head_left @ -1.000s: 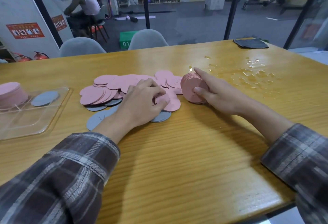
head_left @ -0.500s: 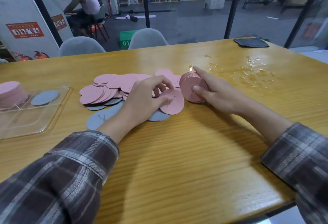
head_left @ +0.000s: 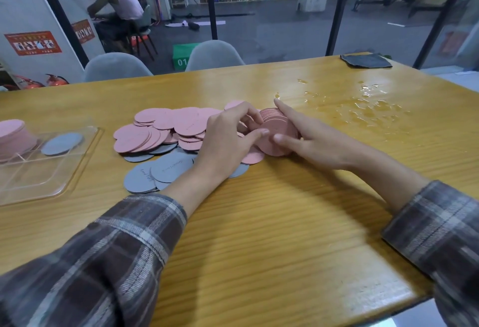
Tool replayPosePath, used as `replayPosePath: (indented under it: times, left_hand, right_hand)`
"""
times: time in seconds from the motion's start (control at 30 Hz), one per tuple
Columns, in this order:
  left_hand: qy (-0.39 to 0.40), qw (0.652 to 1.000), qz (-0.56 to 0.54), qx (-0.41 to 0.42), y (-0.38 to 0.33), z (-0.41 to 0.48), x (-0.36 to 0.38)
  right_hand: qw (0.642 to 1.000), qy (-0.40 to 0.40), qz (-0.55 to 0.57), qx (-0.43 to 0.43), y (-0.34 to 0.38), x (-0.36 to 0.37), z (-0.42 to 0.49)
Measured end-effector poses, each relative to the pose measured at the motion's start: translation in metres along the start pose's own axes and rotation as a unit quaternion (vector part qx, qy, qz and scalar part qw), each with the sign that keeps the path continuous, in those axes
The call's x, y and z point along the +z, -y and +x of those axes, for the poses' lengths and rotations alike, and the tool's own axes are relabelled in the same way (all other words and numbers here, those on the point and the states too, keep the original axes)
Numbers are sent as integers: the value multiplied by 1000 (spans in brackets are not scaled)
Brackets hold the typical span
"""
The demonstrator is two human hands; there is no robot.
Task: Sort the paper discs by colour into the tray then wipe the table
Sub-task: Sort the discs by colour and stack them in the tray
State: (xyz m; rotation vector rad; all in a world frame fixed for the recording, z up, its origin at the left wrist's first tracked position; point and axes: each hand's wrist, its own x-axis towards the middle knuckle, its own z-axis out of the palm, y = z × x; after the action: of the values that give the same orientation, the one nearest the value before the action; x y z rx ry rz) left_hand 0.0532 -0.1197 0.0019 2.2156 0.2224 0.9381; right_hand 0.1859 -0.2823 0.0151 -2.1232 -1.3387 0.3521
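At nine o'clock the clear tray (head_left: 46, 181) held a pink stack (head_left: 13, 134) at its far left and a single grey disc (head_left: 62, 143) just beside it. Sorting had begun but, as I judged it, most was left to do. Toward ten o'clock from centre, loose pink discs (head_left: 160, 129) lay spread on the table (head_left: 259, 223), overlapping the grey discs (head_left: 160, 171) that showed along their near edge.

At centre the left hand (head_left: 228, 142) curled its fingers over the top of an on-edge bundle of pink discs (head_left: 277, 129), with its thumb against the near face. The right hand (head_left: 311, 142), on the bundle's three o'clock side, pinched it between the thumb and a straight index finger.

At one o'clock a wet spill (head_left: 363, 108) lay unwiped, and the dark cloth (head_left: 366, 60) sat untouched beyond it at the table's far edge.
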Motion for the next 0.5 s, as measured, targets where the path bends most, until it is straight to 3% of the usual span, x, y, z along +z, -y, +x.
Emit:
replayPosePath:
  times: [0.13,0.3,0.5]
  left_hand:
    - [15,1000,9,5,5,0,-5]
    - [85,981,175,14,26,-10,-31]
    - [106,982,154,-9,25,-20,-43]
  right_hand:
    - [999,-15,-28,-12,-1,1,0]
    - [997,-55,-54,-11,-2,0,-1]
    - [996,-44,-75,-2,-4,3,0]
